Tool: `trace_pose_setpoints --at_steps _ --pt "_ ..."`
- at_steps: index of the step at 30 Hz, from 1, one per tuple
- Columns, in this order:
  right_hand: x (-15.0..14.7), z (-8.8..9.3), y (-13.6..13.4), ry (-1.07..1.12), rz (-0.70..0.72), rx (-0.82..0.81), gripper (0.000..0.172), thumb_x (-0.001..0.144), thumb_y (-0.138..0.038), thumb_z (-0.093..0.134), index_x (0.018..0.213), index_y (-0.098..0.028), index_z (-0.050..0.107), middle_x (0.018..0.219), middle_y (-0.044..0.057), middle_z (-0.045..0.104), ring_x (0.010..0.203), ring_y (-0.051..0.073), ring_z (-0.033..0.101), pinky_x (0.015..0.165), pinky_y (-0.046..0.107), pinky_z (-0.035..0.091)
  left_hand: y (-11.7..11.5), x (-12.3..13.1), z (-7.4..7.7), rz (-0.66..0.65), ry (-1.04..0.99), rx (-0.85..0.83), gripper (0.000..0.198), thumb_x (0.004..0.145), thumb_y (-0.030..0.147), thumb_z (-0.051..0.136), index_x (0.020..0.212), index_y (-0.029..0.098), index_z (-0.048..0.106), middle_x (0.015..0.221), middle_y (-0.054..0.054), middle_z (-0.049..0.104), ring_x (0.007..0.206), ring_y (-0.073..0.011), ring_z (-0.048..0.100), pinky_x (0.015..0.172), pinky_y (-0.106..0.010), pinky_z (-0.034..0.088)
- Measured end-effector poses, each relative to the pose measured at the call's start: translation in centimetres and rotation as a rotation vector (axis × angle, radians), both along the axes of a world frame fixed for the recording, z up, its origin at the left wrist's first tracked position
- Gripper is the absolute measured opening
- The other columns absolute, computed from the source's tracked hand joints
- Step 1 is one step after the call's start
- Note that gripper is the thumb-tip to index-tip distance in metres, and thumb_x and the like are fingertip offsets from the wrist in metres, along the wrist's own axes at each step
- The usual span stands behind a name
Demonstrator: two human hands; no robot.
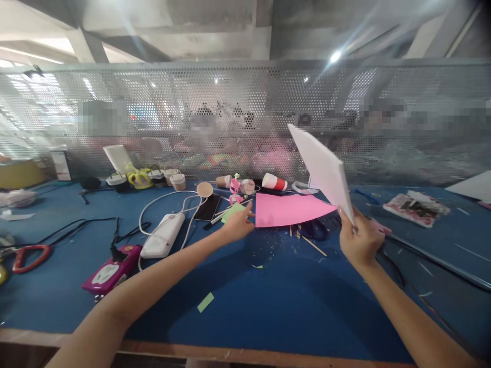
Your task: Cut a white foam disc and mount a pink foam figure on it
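My left hand point(238, 225) reaches across the blue table point(245, 306) and pinches the left edge of a pink paper sheet point(286, 209) lying flat there. A small green paper piece point(231, 212) lies just under that hand. My right hand point(358, 237) is closed on the lower corner of a white foam board point(324, 168), which is lifted off the table and tilted up to the left, above the pink sheet's right end.
A white power bank point(161, 236) with cables, a black phone point(207, 207), a magenta gadget point(111, 270), red-handled scissors point(28, 257), paper cups point(274, 182) and tape rolls lie about. A perforated metal screen point(245, 122) closes the far edge. Paper scraps point(205, 302) and wooden sticks are scattered.
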State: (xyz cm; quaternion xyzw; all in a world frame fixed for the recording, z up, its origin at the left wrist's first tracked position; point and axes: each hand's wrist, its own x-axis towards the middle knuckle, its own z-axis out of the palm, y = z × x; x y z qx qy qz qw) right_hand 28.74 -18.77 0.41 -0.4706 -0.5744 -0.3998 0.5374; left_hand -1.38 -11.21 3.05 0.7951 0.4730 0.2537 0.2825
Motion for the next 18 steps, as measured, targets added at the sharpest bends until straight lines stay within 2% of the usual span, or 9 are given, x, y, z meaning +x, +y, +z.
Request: trace_pose_setpoints --at_steps 2,4,6,7,9,11,13,15,18 --pt "-0.1 0.3 -0.2 -0.084 0.063 -0.016 0.045 0.086 -0.009 0.051 0.130 -0.020 0.055 0.108 0.009 0.070 0.094 0.021 0.068 0.084 0.029 0.052 1.7 -1.4 2.0 0.189 0.140 0.190 0.047 0.077 0.019 0.051 0.124 0.019 0.054 0.113 -0.012 0.064 0.105 -0.0280 0.059 0.096 -0.045 0.043" --pt "-0.5 0.5 -0.6 -0.173 0.150 -0.078 0.052 0.086 -0.005 0.048 0.134 -0.023 0.050 0.117 0.006 0.066 0.104 0.020 0.064 0.091 0.032 0.050 3.6 -3.0 3.9 0.414 0.314 0.420 0.033 0.082 0.022 0.045 0.111 0.014 0.060 0.111 -0.016 0.062 0.111 -0.0307 0.054 0.098 -0.046 0.040" --pt "-1.3 0.6 -1.1 -0.245 0.239 -0.175 0.054 0.085 -0.006 0.047 0.135 -0.026 0.048 0.122 0.002 0.063 0.111 0.020 0.060 0.096 0.035 0.049 5.5 -4.7 5.0 0.634 0.413 0.562 0.040 0.082 0.029 0.049 0.116 0.010 0.056 0.125 -0.022 0.052 0.124 -0.0360 0.042 0.099 -0.047 0.038" --pt "-1.9 0.6 -1.5 -0.269 0.274 -0.216 0.054 0.085 -0.006 0.048 0.135 -0.027 0.048 0.122 0.001 0.063 0.113 0.020 0.059 0.097 0.036 0.049 6.4 -5.4 5.1 0.715 0.441 0.594 0.052 0.079 0.034 0.054 0.124 0.009 0.050 0.135 -0.024 0.043 0.130 -0.0394 0.033 0.100 -0.049 0.036" --pt "-3.1 0.5 -2.1 -0.279 0.307 -0.245 0.054 0.084 -0.006 0.049 0.134 -0.028 0.049 0.122 -0.001 0.062 0.115 0.020 0.057 0.098 0.038 0.049 8.1 -6.7 4.8 0.752 0.481 0.544 0.080 0.073 0.041 0.062 0.140 0.011 0.031 0.147 -0.023 0.026 0.135 -0.0440 0.020 0.101 -0.055 0.032" --pt "-4.3 0.3 -2.4 -0.263 0.303 -0.239 0.055 0.084 -0.004 0.049 0.133 -0.028 0.049 0.123 -0.001 0.061 0.119 0.020 0.054 0.100 0.038 0.048 9.3 -7.6 3.8 0.732 0.478 0.433 0.091 0.072 0.046 0.064 0.146 0.018 0.018 0.149 -0.023 0.019 0.134 -0.0454 0.023 0.098 -0.055 0.035" --pt "-4.9 0.1 -2.5 -0.265 0.295 -0.255 0.056 0.083 -0.003 0.047 0.133 -0.028 0.050 0.125 -0.001 0.060 0.122 0.021 0.051 0.103 0.040 0.046 10.0 -7.9 2.7 0.682 0.475 0.376 0.091 0.072 0.042 0.067 0.146 0.021 0.018 0.149 -0.023 0.016 0.128 -0.0453 0.034 0.094 -0.052 0.039" --pt "-5.0 0.1 -2.3 -0.299 0.297 -0.310 0.056 0.083 -0.002 0.044 0.132 -0.028 0.050 0.126 -0.002 0.058 0.123 0.021 0.049 0.105 0.041 0.044 10.2 -7.8 1.9 0.650 0.471 0.386 0.081 0.076 0.033 0.063 0.145 0.022 0.022 0.147 -0.023 0.021 0.121 -0.0419 0.044 0.092 -0.049 0.042" --pt "-4.6 0.1 -2.2 -0.353 0.330 -0.394 0.056 0.083 -0.002 0.039 0.129 -0.030 0.053 0.127 -0.003 0.058 0.123 0.020 0.050 0.105 0.043 0.043 9.8 -7.4 1.3 0.606 0.464 0.382 0.060 0.085 0.023 0.049 0.142 0.021 0.029 0.142 -0.022 0.028 0.117 -0.0380 0.046 0.091 -0.048 0.043"
